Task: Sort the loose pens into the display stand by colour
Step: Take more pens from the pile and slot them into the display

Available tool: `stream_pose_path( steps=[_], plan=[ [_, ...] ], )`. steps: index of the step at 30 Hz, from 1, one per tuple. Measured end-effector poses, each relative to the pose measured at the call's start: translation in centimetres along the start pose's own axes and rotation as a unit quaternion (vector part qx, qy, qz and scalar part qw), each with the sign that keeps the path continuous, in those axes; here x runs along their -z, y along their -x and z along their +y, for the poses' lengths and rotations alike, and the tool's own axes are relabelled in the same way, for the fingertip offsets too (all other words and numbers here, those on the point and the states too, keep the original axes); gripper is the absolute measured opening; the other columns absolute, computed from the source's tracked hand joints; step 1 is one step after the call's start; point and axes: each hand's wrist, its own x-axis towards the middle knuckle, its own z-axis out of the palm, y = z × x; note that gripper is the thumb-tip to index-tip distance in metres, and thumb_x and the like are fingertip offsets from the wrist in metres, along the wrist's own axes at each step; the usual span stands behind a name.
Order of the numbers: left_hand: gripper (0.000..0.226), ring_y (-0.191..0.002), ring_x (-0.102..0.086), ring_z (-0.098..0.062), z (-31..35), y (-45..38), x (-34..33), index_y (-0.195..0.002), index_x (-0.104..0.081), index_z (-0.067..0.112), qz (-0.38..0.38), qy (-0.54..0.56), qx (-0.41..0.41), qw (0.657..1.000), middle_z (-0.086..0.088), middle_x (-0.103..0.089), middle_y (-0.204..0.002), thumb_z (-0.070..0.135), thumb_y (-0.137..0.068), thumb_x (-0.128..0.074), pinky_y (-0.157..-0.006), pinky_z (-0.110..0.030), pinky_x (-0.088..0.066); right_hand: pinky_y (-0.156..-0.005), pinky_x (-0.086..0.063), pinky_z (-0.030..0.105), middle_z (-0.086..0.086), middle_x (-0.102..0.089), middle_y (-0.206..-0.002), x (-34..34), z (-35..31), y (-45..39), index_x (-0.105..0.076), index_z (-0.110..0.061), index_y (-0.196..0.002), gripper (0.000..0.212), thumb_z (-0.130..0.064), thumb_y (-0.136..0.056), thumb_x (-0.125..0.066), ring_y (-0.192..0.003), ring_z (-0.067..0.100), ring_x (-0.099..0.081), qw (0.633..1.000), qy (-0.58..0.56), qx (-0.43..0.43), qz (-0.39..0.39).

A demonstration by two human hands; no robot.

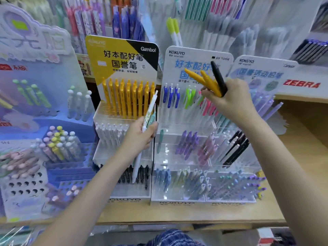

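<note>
Left hand (140, 134) raised in front of the clear acrylic display stand with the yellow-and-black header card (122, 55); fingers curled round a small bundle of loose pens, a long white pen (149, 112) and a pale mint-green pen (152, 119) beside it; the white pen runs through the fist, its clip end rising above the thumb toward the row of upright yellow pens (127, 98) in the stand's top tier, its lower end hanging below the palm over the black pens (142, 173) in the bottom tier.

Right hand (230, 98) held higher, in front of the neighbouring clear stand with the white-and-blue header card (195, 55); fingers clamped on a fan of three pens, two matte yellow pens (202, 79) angled up and left, one matte black pen (218, 77) nearly upright just beside them; all three project above the knuckles, across the card's printed text.

Below that hand, tiers of blue, green and pink pens (188, 96), then purple ones; both stands sit on a light wooden shelf (177, 215).
</note>
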Motion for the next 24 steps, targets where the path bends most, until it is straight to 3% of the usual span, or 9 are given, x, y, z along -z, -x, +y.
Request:
stream_pose_path(
  steps=[3,5,9,13,19,24],
  plan=[
    [0.007,-0.040,-0.032,-0.004,0.1,-0.3,-0.3,-0.088,-0.050,0.014,0.000,-0.002,0.002,1.000,0.002,-0.044,-0.058,0.018,-0.094,-0.050,-0.036,-0.014,-0.027,-0.052,-0.035,0.026,0.018,-0.060,-0.064,0.6,0.4,-0.8,-0.069,0.003,-0.086,0.021,-0.018,-0.084,-0.068,-0.052,0.022,-0.049,1.000,0.018,0.005,-0.018],
    [0.007,-0.040,-0.033,-0.004,0.2,-0.3,-0.4,-0.088,-0.050,0.015,0.000,-0.005,0.004,1.000,0.001,-0.043,-0.059,0.018,-0.094,-0.050,-0.036,-0.014,-0.028,-0.045,-0.032,0.015,0.011,-0.052,-0.055,0.9,0.5,-1.6,-0.069,0.003,-0.083,0.022,-0.019,-0.085,-0.067,-0.046,0.016,-0.043,0.999,0.016,-0.012,-0.031],
    [0.006,-0.041,-0.032,-0.005,0.2,-0.4,-0.1,-0.088,-0.050,0.016,-0.012,-0.009,0.007,1.000,0.000,-0.043,-0.060,0.018,-0.094,-0.050,-0.036,-0.015,-0.027,-0.043,-0.033,0.012,-0.002,-0.039,-0.048,1.0,0.8,-3.1,-0.052,-0.010,-0.058,0.033,-0.021,-0.085,-0.068,-0.044,0.009,-0.038,0.996,0.050,-0.038,-0.069],
    [0.009,-0.040,-0.033,-0.004,0.5,-1.0,0.2,-0.086,-0.049,0.014,-0.024,-0.005,0.008,1.000,0.005,-0.046,-0.056,0.017,-0.094,-0.050,-0.036,-0.015,-0.027,-0.045,-0.029,0.024,0.000,-0.039,-0.051,-0.3,0.8,-2.9,-0.048,-0.010,-0.060,0.035,-0.026,-0.084,-0.069,-0.046,0.011,-0.037,0.982,0.122,-0.034,-0.142],
    [0.009,-0.039,-0.033,-0.004,0.7,-1.5,0.4,-0.086,-0.049,0.013,-0.044,-0.011,0.012,0.999,0.004,-0.046,-0.056,0.017,-0.094,-0.050,-0.035,-0.014,-0.027,-0.048,-0.030,0.029,0.000,-0.038,-0.057,-1.3,0.0,-4.6,-0.037,-0.017,-0.056,0.042,-0.027,-0.083,-0.068,-0.053,0.019,-0.039,0.966,0.177,-0.057,-0.181],
    [0.010,-0.039,-0.034,-0.003,0.7,-1.6,0.8,-0.084,-0.049,0.014,-0.051,-0.007,0.009,0.999,0.004,-0.047,-0.057,0.017,-0.093,-0.051,-0.035,-0.014,-0.029,-0.056,-0.034,0.029,0.000,-0.038,-0.059,-2.0,-1.1,-5.3,-0.047,-0.009,-0.071,0.028,-0.025,-0.082,-0.067,-0.065,0.025,-0.045,0.949,0.243,-0.045,-0.196]
  ],
)
